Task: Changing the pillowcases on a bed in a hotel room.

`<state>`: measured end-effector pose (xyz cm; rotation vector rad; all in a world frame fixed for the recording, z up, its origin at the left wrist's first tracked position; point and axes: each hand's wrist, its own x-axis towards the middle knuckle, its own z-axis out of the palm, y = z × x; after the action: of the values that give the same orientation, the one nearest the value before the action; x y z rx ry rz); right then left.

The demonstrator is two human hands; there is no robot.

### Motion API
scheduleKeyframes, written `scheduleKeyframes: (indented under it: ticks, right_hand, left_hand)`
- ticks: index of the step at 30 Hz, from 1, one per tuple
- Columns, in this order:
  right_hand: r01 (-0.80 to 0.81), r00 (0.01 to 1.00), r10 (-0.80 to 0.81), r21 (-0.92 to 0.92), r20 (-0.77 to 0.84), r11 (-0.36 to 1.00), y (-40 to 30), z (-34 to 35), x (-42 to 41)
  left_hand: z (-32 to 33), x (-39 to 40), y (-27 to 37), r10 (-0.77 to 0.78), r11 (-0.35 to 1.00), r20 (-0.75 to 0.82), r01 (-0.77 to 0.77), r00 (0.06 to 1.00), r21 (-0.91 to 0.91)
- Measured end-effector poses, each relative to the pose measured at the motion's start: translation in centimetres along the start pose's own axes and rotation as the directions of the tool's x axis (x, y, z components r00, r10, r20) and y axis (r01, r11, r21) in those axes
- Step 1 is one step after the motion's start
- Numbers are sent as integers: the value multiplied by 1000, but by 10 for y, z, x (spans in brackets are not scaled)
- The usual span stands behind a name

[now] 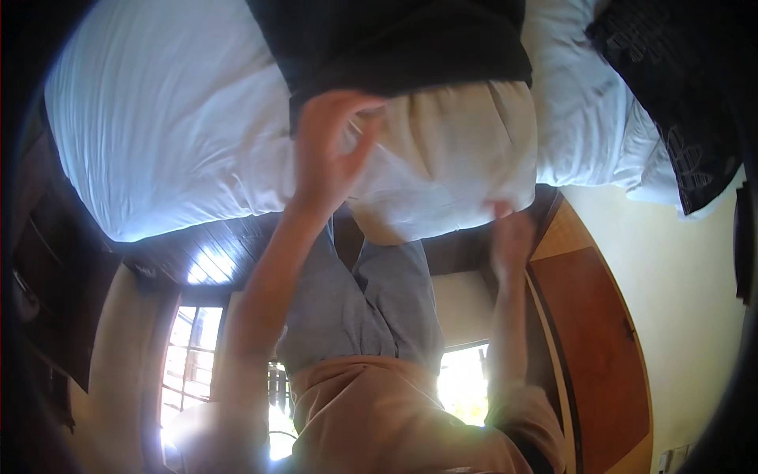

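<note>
Across the bed's white sheet (177,136) lies a beige cloth (456,130), creased, its near edge hanging at the bed's side. A black cloth (408,41) covers its far part. My left hand (340,142) is over the beige cloth's left side, close to the black cloth's hem, with thumb and fingers curved and apart; blur hides whether it touches the fabric. Lower on the right, my right hand (512,237) is beside the beige cloth's near right corner. Its fingers look curled but are blurred, and any hold on the cloth cannot be made out.
Another black cloth with a stitched pattern (687,118) lies at the bed's far right. Dark wooden floorboards (231,255) show below the bed's edge. A brown wooden panel (592,355) stands to the right by a pale wall (681,332). Bright windows (192,349) are at the lower left.
</note>
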<state>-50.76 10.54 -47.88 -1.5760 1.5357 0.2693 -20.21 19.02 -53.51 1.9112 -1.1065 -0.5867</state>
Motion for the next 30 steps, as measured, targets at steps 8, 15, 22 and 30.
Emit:
scheduleKeyframes:
  ticks: [8, 15, 22, 30]
  right_hand:
    - [32, 997, -51, 279, 60, 960, -24, -31, 151]
    - [315, 918, -177, 383, -354, 868, -42, 2, 112]
    - [194, 914, -79, 257, -398, 947, -29, 7, 125]
    - [855, 511, -859, 89, 16, 510, -25, 80, 17]
  left_hand:
    - [110, 107, 21, 357, 878, 257, -417, 898, 235]
    - [117, 82, 64, 271, 961, 161, -276, 949, 9]
    - [118, 55, 59, 248, 967, 201, -228, 948, -116]
    - [0, -69, -44, -252, 947, -459, 315, 852, 64]
